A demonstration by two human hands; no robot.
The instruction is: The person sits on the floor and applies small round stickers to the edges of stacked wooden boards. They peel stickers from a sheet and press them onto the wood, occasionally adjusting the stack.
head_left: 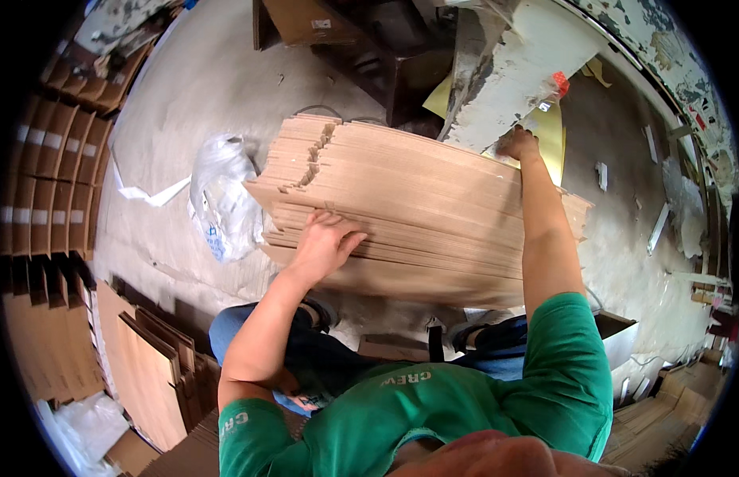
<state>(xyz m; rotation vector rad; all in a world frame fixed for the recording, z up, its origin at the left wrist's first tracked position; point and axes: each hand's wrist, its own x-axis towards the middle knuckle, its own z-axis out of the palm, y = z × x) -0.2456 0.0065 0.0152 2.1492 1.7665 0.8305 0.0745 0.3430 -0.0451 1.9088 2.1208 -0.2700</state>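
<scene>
Brown corrugated cardboard: a thick stack of flattened cartons (417,207) stands on edge on the concrete floor (194,95) just in front of the person's knees, leaning a bit off square. Left hand (325,242) lies flat on the near face of the stack, fingers spread and pressed against the sheet edges. Right hand (516,145) reaches over the far top corner, fingers curled down over the edge, gripping it; fingertips hidden behind the cardboard. White plastic bag (218,199) sits on the floor just left of the stack, more flattened cartons (43,183) ranked along the left.

Judgement: sheets look stepped at the notched left end, so squaring goes best with both hands pushing toward each other evenly, left palm kept flat to stop sheets fanning out, right hand holding the far corner firm so the bundle doesn't tip away.
</scene>
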